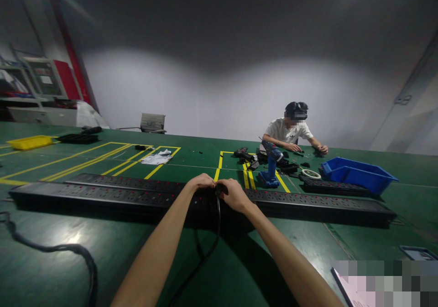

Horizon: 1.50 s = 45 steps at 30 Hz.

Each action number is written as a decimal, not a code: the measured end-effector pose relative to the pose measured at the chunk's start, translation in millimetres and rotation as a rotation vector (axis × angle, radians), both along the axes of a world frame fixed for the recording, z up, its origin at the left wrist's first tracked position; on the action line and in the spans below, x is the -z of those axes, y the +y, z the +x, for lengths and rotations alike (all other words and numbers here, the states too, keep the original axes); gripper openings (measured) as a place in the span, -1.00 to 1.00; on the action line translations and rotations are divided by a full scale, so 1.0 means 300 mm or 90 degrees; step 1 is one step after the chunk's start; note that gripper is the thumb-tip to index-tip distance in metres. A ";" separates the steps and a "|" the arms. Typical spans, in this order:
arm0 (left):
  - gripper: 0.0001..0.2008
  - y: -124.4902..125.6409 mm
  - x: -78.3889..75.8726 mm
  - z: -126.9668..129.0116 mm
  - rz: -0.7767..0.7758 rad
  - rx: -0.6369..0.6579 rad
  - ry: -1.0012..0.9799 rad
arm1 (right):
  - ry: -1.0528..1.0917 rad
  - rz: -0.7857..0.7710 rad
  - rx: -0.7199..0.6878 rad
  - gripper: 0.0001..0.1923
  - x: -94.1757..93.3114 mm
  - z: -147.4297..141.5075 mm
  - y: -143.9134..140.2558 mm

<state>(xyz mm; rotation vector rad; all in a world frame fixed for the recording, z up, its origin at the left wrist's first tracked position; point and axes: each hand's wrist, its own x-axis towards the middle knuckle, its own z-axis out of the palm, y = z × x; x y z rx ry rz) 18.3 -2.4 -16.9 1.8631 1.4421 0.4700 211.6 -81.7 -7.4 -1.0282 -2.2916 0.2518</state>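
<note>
Both hands, left hand (201,182) and right hand (235,195), pinch the black plug (221,190) between their grips, atop the power strip (102,197).

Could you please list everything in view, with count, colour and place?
power strip: one, black, long, across the near table under both hands
second power strip: one, black, just behind the first
third power strip: one, black, right, beside the bin
cable: one, black, running from the hands toward the camera
bin: one, blue, far right
power drill: one, blue, upright, centre
tray: one, yellow, far left
table: green with yellow lines
co-worker: one, white shirt, seated across
left hand: on the strip
right hand: at the cable's plug
</note>
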 end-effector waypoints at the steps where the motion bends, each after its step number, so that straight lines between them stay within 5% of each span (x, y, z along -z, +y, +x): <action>1: -0.70 -0.002 0.000 0.000 -0.002 -0.003 0.000 | 0.023 0.002 0.000 -0.63 0.000 0.000 -0.003; 10: -0.73 0.004 0.007 0.001 -0.024 0.028 -0.060 | 0.244 -0.063 -0.061 -0.61 0.007 0.009 0.019; 15: -0.74 0.003 0.011 -0.001 -0.040 0.017 -0.089 | 0.249 -0.133 -0.097 -0.50 -0.050 0.059 0.037; 26: -0.67 -0.037 -0.016 -0.001 -0.074 -0.012 -0.094 | 0.062 -0.263 -0.158 -0.44 -0.259 0.171 -0.063; 45: -0.63 -0.024 -0.008 0.010 -0.036 0.019 -0.063 | -0.202 -0.302 -0.303 -0.44 -0.221 0.045 -0.151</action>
